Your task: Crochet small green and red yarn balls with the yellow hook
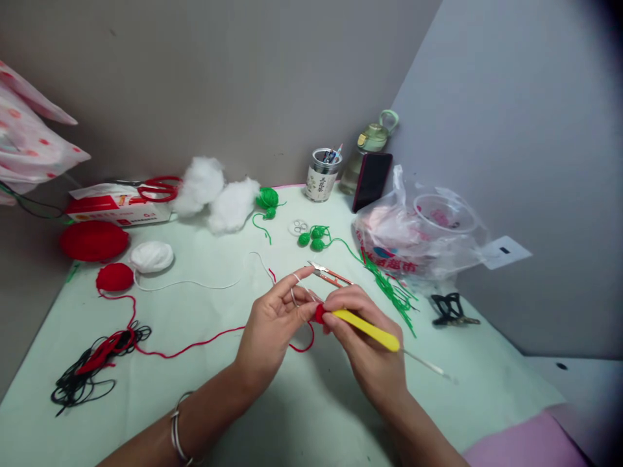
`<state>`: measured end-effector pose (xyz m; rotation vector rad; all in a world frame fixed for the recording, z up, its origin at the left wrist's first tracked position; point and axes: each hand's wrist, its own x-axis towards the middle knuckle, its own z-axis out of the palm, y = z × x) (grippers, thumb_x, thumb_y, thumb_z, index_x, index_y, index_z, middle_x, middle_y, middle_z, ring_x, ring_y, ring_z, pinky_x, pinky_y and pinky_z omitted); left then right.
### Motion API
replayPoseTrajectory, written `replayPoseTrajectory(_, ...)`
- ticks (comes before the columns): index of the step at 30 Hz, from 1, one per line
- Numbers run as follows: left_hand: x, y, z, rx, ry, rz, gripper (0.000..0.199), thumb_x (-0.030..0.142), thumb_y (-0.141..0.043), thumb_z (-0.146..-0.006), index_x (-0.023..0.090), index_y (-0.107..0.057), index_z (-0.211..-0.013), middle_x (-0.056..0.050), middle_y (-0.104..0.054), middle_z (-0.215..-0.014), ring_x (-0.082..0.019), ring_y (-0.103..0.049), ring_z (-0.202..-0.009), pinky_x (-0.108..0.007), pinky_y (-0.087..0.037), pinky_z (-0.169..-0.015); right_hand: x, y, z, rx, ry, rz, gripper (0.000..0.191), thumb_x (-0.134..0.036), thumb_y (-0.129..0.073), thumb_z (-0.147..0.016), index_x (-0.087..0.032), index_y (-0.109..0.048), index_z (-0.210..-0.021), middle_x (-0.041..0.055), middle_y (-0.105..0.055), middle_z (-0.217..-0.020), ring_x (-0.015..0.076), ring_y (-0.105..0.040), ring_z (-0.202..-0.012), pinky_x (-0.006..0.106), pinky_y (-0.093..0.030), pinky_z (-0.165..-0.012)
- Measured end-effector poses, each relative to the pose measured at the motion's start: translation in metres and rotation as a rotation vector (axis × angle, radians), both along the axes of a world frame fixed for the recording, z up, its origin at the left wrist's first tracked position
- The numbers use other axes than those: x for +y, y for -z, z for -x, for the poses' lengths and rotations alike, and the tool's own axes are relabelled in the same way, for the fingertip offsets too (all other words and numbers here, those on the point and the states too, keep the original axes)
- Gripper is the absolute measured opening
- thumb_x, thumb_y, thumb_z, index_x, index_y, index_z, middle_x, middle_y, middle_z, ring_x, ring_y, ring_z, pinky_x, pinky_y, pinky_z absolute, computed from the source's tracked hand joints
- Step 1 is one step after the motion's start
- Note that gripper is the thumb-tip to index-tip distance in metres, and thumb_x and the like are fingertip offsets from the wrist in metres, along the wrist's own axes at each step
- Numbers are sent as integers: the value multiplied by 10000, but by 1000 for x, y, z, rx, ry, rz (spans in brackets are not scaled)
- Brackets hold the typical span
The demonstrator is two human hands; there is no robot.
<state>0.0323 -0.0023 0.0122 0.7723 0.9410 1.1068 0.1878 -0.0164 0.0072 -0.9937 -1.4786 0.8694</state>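
My left hand (277,324) pinches a small piece of red crochet work (319,313), with white yarn looped over its raised index finger. In my right hand (370,344) is a crochet hook (372,329) with a yellow handle, its bare metal end pointing down to the right. The hook's working tip is hidden at the red piece, where both hands meet. Red yarn (204,344) trails from the work toward the left. Just beyond my fingers lie thread snips (333,277) with orange handles.
At left sit red yarn balls (94,241), a white yarn ball (152,257) and tangled black yarn (73,389). White stuffing (233,206), green crocheted pieces (317,237), a pen tin (323,178) and a phone (372,181) stand behind. A plastic bag (413,233) and hair claw (451,310) are right.
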Motion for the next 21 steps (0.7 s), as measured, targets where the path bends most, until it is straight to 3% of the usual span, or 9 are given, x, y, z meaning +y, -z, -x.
replayPoseTrajectory(4, -3, -1, -1, -3, 5, 33, 589, 258, -820, -840, 193, -649, -1400, 24, -695, -806, -128, -638, -798, -267, -502, -824, -8, 7, 1, -327, 184, -341, 298, -51, -692, -908, -262, -766, -1104, 41, -666, -923, 152, -678, -784, 270, -566, -672)
replayPoseTrajectory(8, -4, -3, 2, -67, 90, 55, 532, 298, -813, -871, 218, -670, -1378, 22, -710, -837, -119, -653, -814, -257, -491, -826, -14, 10, -1, -413, 293, -424, 356, -25, -702, -900, -293, -777, -1122, 22, -634, -892, 130, -654, -745, 247, -554, -647)
replayPoseTrajectory(11, -2, -5, 3, -161, 161, 111, 544, 301, -846, -840, 194, -679, -1347, 24, -707, -802, -109, -648, -751, -251, -495, -784, -13, 4, -4, -312, 174, -368, 352, -38, -700, -903, -295, -770, -1134, 25, -673, -897, 141, -670, -756, 252, -566, -647)
replayPoseTrajectory(17, 1, 0, 4, -112, 95, 82, 507, 248, -842, -826, 209, -689, -1309, 9, -704, -856, -135, -673, -760, -277, -510, -769, -1, -6, -7, 1, -29, 23, 81, -208, -713, -943, -227, -778, -986, 17, -700, -779, 142, -664, -668, 258, -547, -604)
replayPoseTrajectory(21, 1, 5, 3, -53, 47, 43, 474, 250, -853, -812, 232, -729, -1270, 26, -648, -826, -124, -642, -760, -270, -509, -777, -1, -3, -5, -87, 28, -24, 116, -160, -705, -934, -232, -787, -974, 30, -705, -832, 150, -671, -737, 272, -547, -657)
